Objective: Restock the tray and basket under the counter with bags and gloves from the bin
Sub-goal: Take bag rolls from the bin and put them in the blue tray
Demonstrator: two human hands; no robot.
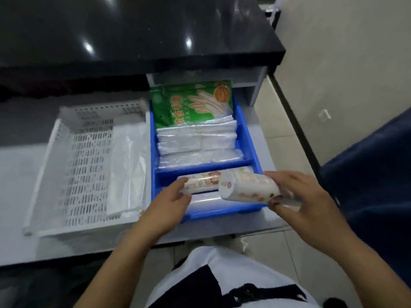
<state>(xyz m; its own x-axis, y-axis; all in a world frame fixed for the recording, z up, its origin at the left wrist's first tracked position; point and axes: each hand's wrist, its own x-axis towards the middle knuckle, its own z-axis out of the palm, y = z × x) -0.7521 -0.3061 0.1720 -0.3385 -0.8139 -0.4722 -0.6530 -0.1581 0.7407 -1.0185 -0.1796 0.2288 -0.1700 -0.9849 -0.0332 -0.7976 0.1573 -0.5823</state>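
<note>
A dark glossy bench (133,30) overhangs a pale grey shelf (15,174) at floor level, with light floor tiles (289,130) running off to the right.

From the head camera, a blue tray (249,130) sits on the shelf, partly tucked under the bench. Its far compartment already looks full: a green glove packet (191,101) leans at the back, and stacks of clear bags (195,138) fill the space in front of it. In the near compartment one printed bag roll (200,182) lies across, and the left hand (175,196) touches its left end with fingers loosely curled around it. The right hand (295,192) grips a second bag roll (249,185), fingers and thumb wrapped round its right end, holding it tilted just above the near compartment's right side.

To the left, touching the tray, a white perforated basket (73,163) holds only one flat bundle of white bags (129,165) along its right wall; the rest of its floor shows bare. So I would judge the tray nearly stocked and the basket mostly still to fill.

The bin itself I cannot pick out with certainty; a dark blue shape (373,174) at the right edge may be it. The bench's overhang shades the tray's far end, and the roll already lying there narrows the gap for the second.
</note>
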